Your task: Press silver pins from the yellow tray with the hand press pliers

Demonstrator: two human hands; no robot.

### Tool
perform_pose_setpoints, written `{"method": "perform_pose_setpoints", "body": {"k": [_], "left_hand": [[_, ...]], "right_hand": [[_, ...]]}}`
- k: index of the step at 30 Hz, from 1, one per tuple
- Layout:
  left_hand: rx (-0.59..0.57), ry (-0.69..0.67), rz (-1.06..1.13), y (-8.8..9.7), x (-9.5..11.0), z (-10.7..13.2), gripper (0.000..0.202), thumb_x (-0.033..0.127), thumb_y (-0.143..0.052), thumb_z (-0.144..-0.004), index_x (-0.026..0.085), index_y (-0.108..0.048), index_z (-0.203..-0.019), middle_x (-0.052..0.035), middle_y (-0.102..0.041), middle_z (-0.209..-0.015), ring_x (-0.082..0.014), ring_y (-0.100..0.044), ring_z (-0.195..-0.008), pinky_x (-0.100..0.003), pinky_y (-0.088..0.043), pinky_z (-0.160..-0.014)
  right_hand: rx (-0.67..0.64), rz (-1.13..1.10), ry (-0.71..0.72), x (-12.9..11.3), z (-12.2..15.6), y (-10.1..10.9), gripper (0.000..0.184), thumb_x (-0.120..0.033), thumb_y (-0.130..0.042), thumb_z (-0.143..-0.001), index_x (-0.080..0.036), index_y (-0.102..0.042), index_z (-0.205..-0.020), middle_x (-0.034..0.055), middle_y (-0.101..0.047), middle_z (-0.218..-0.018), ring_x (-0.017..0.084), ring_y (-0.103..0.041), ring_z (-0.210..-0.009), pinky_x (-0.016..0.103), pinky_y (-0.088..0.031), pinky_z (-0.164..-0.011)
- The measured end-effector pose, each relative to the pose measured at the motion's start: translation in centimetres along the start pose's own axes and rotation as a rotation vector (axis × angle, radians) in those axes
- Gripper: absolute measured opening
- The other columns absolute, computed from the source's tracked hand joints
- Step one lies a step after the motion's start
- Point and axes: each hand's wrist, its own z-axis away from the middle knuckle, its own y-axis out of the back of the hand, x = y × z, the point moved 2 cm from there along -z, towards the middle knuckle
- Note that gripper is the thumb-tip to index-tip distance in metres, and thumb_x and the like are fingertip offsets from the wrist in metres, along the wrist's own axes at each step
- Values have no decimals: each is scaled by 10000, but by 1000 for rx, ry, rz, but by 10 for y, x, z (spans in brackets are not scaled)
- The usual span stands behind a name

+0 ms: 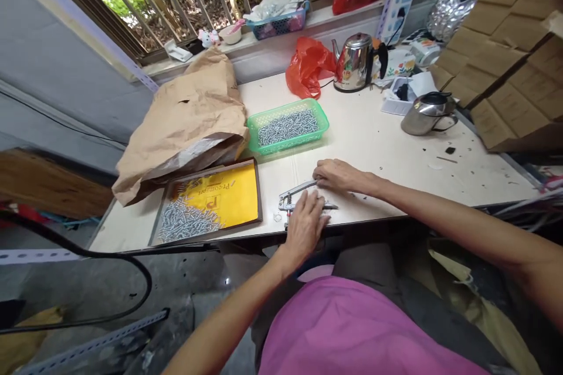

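On the table by its front edge lies a metal spring-loaded pair of pliers (288, 206), its two handles spread apart. My left hand (305, 222) lies over the lower handle, its fingers bent across the metal and its thumb on the near side. The end of the upper handle runs to my right hand (336, 174), whose fingers are curled round it; their tips are partly hidden. To the left, a shallow tray (258, 199) with a yellow sheet holds many small silver metal pins (187, 221). Similar pieces (288, 128) fill a green plastic basket (324, 120) behind my hands.
A crumpled brown paper bag (189, 111) stands behind the tray. A red plastic bag (308, 67), a steel kettle (354, 61) and a small steel pot (426, 114) are farther back. Cardboard (505, 53) leans at the right. Small scraps dot the table's right side.
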Motion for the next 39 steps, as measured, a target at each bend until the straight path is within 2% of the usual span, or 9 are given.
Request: {"method": "perform_pose_setpoints", "body": {"k": [7, 10, 14, 17, 20, 25, 31, 35, 39], "left_hand": [[37, 6, 175, -10, 7, 8, 446, 347, -530, -917, 171, -490, -1325, -119, -535, -1375, -300, -405, -1345, -552, -306, -1120], [66, -85, 247, 0, 16, 24, 424, 343, -544, -910, 134, -534, -1279, -147, -542, -1353, -288, -429, -1326, -488, -374, -1092], [98, -173, 399, 30, 17, 60, 234, 247, -502, -934, 166, -648, -1098, -84, -689, -1065, -162, -624, -1016, -278, -509, -912], [207, 68, 322, 62, -23, 75, 219, 232, -486, -939, 194, -674, -1044, -66, -700, -960, -159, -628, -924, -283, -515, -851], [311, 427, 142, 92, -94, 75, 220, 229, -485, -933, 196, -697, -981, -75, -681, -937, -180, -628, -897, -317, -504, -828], [242, 572, -81, 108, -183, 49, 219, 197, -501, -909, 139, -695, -992, -94, -649, -935, -183, -612, -884, -309, -470, -821], [31, 563, -235, 97, -209, 21, 256, 228, -452, -902, 140, -683, -835, -101, -621, -900, -215, -586, -912, -305, -428, -785], [8, 608, -203, 98, -223, 9, 245, 176, -432, -857, 160, -655, -757, -95, -645, -871, -221, -601, -862, -300, -422, -746], [142, 696, 162, 107, -199, 10, 154, 272, -540, -794, 177, -657, -767, -76, -683, -830, -211, -634, -789, -273, -456, -682]], "right_hand": [[50, 191, -84, -20, -24, 7, 193, -203, -510, -911, -174, -672, -1013, 98, -633, -1012, 210, -537, -948, 312, -307, -757], [15, 163, 196, -61, -21, 2, 191, -240, -531, -908, -229, -682, -1025, 85, -618, -1004, 212, -507, -940, 312, -296, -728], [-24, 78, 600, -104, -12, -13, 142, -300, -571, -890, -234, -696, -883, 73, -611, -957, 221, -463, -968, 326, -306, -749], [-11, 70, 674, -112, -16, -24, 136, -271, -579, -879, -192, -671, -817, 81, -615, -928, 221, -460, -964, 340, -319, -761], [6, 51, 694, -112, -21, -34, 127, -246, -572, -875, -179, -635, -787, 80, -616, -883, 214, -474, -905, 345, -340, -747], [248, -261, 564, -112, -27, -16, 226, -215, -381, -971, -176, -595, -907, 62, -619, -849, 173, -517, -813, 304, -412, -740], [702, -221, 159, -63, -73, 74, 198, -241, -430, -961, -171, -610, -1003, 80, -645, -974, 187, -555, -954, 346, -428, -895], [614, -60, -77, -24, -84, 98, 310, -199, -519, -914, -146, -569, -1215, 126, -600, -1146, 220, -540, -1076, 363, -433, -918], [410, -110, -1, -31, -39, 60, 269, -230, -445, -958, -168, -608, -1164, 86, -608, -1036, 174, -588, -947, 299, -456, -841]]}}
